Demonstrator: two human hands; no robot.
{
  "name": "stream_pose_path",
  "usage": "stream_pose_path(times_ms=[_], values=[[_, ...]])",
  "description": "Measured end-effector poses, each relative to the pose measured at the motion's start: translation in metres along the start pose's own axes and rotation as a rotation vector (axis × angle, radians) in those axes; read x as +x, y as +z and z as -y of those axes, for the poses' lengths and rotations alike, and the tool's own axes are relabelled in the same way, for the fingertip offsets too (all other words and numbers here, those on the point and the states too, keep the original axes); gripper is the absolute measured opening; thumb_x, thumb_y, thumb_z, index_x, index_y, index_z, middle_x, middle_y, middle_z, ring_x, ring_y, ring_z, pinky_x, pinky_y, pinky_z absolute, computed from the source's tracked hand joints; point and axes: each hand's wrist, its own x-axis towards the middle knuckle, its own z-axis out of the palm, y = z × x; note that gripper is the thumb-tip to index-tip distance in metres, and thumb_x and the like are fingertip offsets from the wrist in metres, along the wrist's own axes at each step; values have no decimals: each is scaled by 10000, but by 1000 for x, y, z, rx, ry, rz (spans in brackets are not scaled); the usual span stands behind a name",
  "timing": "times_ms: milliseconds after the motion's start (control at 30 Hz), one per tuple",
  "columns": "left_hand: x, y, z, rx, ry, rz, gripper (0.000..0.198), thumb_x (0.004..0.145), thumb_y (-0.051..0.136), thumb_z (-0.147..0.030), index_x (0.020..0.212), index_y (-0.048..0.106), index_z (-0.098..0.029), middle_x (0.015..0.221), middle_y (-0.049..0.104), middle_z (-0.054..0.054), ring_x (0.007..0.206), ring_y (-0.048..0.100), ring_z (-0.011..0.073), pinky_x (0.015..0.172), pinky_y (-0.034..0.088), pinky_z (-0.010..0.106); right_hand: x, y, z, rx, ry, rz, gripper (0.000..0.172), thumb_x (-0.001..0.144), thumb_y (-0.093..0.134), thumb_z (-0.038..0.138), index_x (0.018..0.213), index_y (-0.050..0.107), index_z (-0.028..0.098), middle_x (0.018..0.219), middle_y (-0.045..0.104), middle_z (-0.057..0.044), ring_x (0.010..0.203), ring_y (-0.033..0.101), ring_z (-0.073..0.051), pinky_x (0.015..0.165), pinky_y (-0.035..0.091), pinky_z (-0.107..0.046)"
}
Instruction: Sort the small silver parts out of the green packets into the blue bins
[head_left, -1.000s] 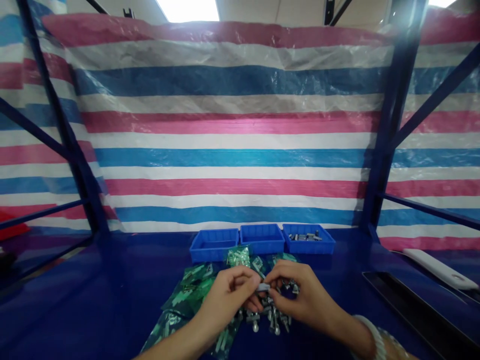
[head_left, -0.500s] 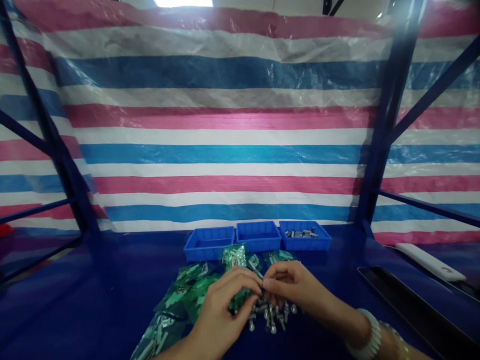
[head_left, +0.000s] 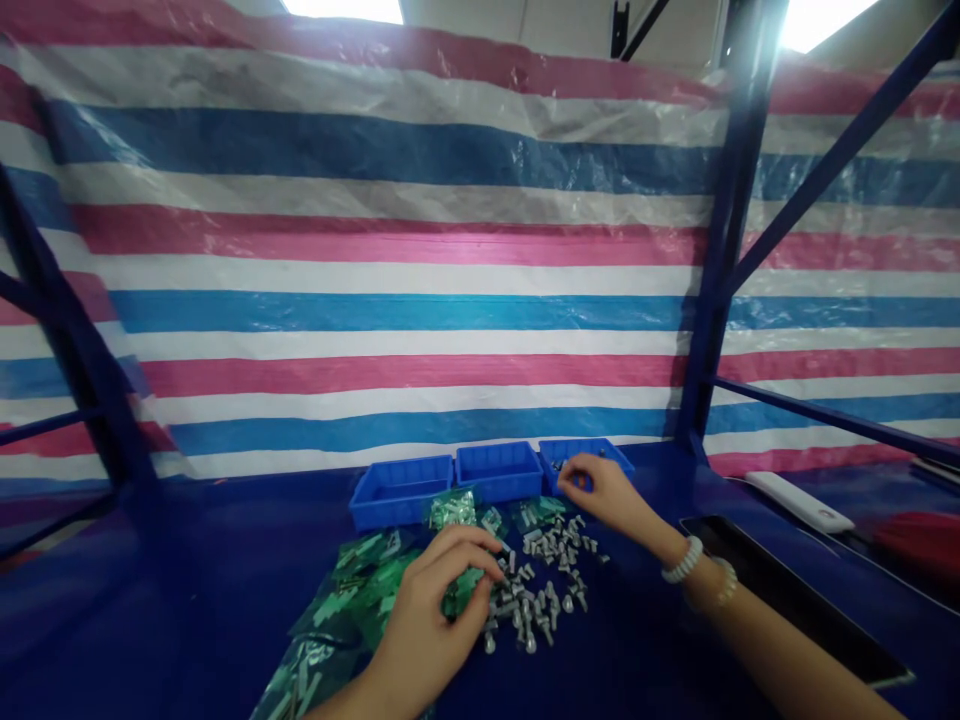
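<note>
My left hand [head_left: 439, 610] is curled at the left edge of a pile of small silvery bolt-like pieces [head_left: 529, 605]. Its thumb and fingertips come close together; whatever may be between them is too small to make out. My right hand [head_left: 611, 500] reaches over the near wall of the right blue bin [head_left: 616, 456], fingers bent into a pinch whose contents are hidden. A few metal pieces show inside that bin. Beneath and left of my left hand lie green-tinted plastic bags [head_left: 360, 590] with metal parts in them.
Beside the right bin stand a middle blue bin [head_left: 499, 490] and a left blue bin [head_left: 401, 510]. A black flat tablet-like device [head_left: 795, 600] and a white elongated device [head_left: 799, 502] lie at the right. Blue frame posts [head_left: 716, 290] and striped sheeting [head_left: 420, 310] enclose the table.
My right hand has left my left hand and moved forward and right to the right bin. My left hand stays by the pile, now more exposed. The view has swung slightly right.
</note>
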Motion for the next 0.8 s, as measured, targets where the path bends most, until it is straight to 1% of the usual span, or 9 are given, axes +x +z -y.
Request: stream_pose_path(times_ms=[67, 100, 133, 200, 300, 433, 567, 700, 800], values=[[0, 1, 0, -5, 6, 1, 202, 826, 466, -58, 803, 605, -203, 976, 632, 56, 924, 620, 188, 802, 479, 323, -9, 9, 14, -18, -106, 159, 88, 724, 650, 132, 670, 687, 191, 698, 678, -6, 697, 601, -166, 696, 447, -273], [0, 1, 1, -7, 8, 0, 203, 825, 465, -56, 802, 604, -202, 970, 633, 56, 920, 619, 188, 801, 479, 324, -12, 13, 20, -33, -144, 216, 90, 711, 675, 119, 671, 697, 196, 711, 678, -6, 729, 601, -170, 718, 442, -273], [0, 1, 1, -8, 9, 1, 203, 825, 466, -56, 803, 605, -202, 967, 634, 56, 917, 618, 188, 801, 479, 326, -14, 15, 25, -52, -168, 256, 97, 715, 684, 110, 686, 709, 200, 738, 678, -12, 769, 598, -180, 747, 436, -282], [-1, 1, 1, -11, 9, 4, 196, 831, 468, -62, 811, 604, -202, 967, 633, 59, 918, 614, 190, 804, 478, 332, -15, 19, 30, -95, -184, 293, 124, 762, 656, 100, 747, 728, 201, 801, 672, -37, 830, 580, -199, 790, 422, -312], [-1, 1, 0, -12, 14, 23, 185, 846, 468, -77, 825, 603, -202, 973, 631, 63, 928, 606, 196, 829, 474, 356, -14, 21, 30, -134, -179, 325, 147, 820, 617, 105, 808, 731, 197, 849, 652, -52, 864, 564, -202, 800, 419, -310], [-1, 2, -2, -19, 21, 30, 188, 861, 449, -86, 829, 596, -200, 975, 629, 69, 936, 601, 200, 914, 445, 416, -11, 25, 28, -149, -170, 362, 122, 820, 636, 110, 818, 723, 196, 871, 641, -41, 888, 561, -190, 789, 426, -276], [-3, 2, -2, -33, 26, 50, 216, 887, 414, -100, 838, 596, -205, 975, 625, 73, 944, 591, 201, 944, 432, 425, -9, 30, 29, -176, -142, 375, 123, 811, 647, 107, 785, 730, 194, 857, 634, -46, 880, 563, -206, 773, 420, -304], [-4, 3, -2, -34, 11, 76, 242, 897, 390, -101, 854, 601, -210, 990, 623, 76, 955, 588, 204, 952, 426, 430, -7, 31, 30, -159, -119, 362, 97, 783, 685, 130, 733, 738, 194, 856, 615, -54, 897, 556, -232, 785, 419, -352], [-3, 2, -3, -45, 6, 67, 225, 898, 407, -115, 849, 605, -209, 989, 627, 75, 955, 590, 206, 932, 437, 421, -6, 24, 34, -83, -96, 319, 61, 759, 705, 131, 726, 718, 180, 902, 608, -58, 931, 567, -226, 827, 435, -358]])
